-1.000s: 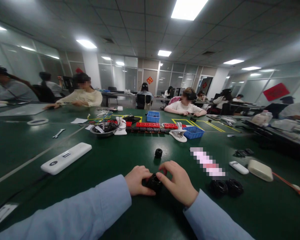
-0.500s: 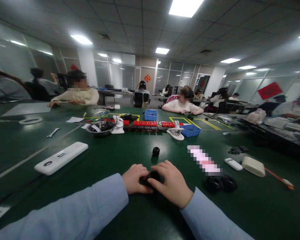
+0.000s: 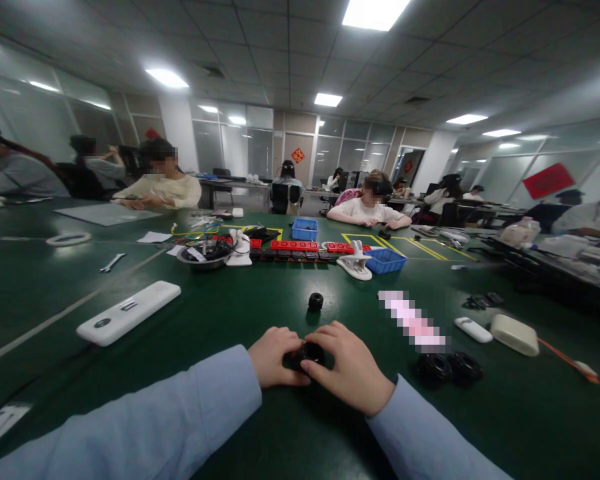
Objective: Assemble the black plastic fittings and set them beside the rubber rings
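Observation:
Between my two hands is a small black ring-shaped part that looks like a toy tyre (image 3: 314, 355), low over or on the green table. My left hand (image 3: 276, 357) grips its left side, fingers curled round it. On the other side my right hand (image 3: 349, 367) closes on it with thumb in front and fingers behind. Parts of the tyre are covered by my fingers. A smaller black knobbly wheel (image 3: 315, 302) stands just beyond my hands. To the right, two more black tyres (image 3: 435, 367) sit side by side.
A white power bank (image 3: 130, 312) and a wrench (image 3: 113, 263) lie to the left. Farther back are a metal bowl of cables (image 3: 205, 263), white clamps (image 3: 355, 263), red blocks (image 3: 300, 247) and blue bins (image 3: 386, 261). A cream box (image 3: 514, 335) is at right. People sit across the table.
The view has shifted slightly, so everything sits a little farther right. My hands stay on the tyre, and more of its ring shows between my fingers.

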Demonstrator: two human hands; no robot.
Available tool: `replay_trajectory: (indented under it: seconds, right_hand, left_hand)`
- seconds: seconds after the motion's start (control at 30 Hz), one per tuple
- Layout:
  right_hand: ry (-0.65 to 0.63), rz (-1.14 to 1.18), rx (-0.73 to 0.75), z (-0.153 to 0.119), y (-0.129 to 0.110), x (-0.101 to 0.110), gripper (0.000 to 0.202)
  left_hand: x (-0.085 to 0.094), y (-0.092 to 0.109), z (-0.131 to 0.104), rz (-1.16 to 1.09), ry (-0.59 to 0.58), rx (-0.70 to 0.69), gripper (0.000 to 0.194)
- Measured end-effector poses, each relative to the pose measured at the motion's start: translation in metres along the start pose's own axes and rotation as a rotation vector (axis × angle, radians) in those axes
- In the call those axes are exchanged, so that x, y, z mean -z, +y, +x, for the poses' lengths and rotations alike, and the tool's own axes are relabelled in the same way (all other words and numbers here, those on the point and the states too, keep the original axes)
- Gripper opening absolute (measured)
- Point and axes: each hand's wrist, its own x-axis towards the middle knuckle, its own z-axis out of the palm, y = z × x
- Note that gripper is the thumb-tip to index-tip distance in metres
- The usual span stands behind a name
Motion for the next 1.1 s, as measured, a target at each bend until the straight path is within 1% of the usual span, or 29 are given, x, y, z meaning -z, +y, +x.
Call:
replay_trajectory:
  seconds: [0.2, 0.37, 0.57, 0.7, 0.83, 0.93, 1.1]
  right_hand:
    - [-0.014, 0.020, -0.007, 0.001, 0.003, 0.000, 0.020]
    - [-0.026, 0.042, 0.019, 0.000, 0.003, -0.001, 0.019]
    - [-0.043, 0.067, 0.091, -0.001, 0.000, 0.000, 0.021]
    - [-0.057, 0.089, 0.169, -0.002, -0.003, 0.002, 0.026]
    - [-0.041, 0.126, 0.247, -0.002, -0.005, 0.001, 0.021]
    - [-0.037, 0.133, 0.266, -0.003, -0.006, 0.000, 0.019]
    - [-0.066, 0.115, 0.264, -0.004, -0.009, 0.002, 0.020]
  left_hand:
    - [-0.001, 0.000, 0.000, 0.017, -0.009, -0.003, 0.035]
    - [0.001, 0.001, 0.001, -0.001, -0.022, 0.005, 0.035]
    - [0.000, -0.002, 0.001, 0.010, -0.018, -0.022, 0.037]
    - [-0.001, -0.002, 0.001, 0.027, -0.030, -0.020, 0.040]
    - [0.001, -0.001, 0.001, 0.059, -0.030, -0.028, 0.040]
    - [0.002, 0.001, 0.001, 0.061, -0.035, -0.030, 0.039]
    - [0.002, 0.001, 0.002, 0.066, -0.062, -0.013, 0.035]
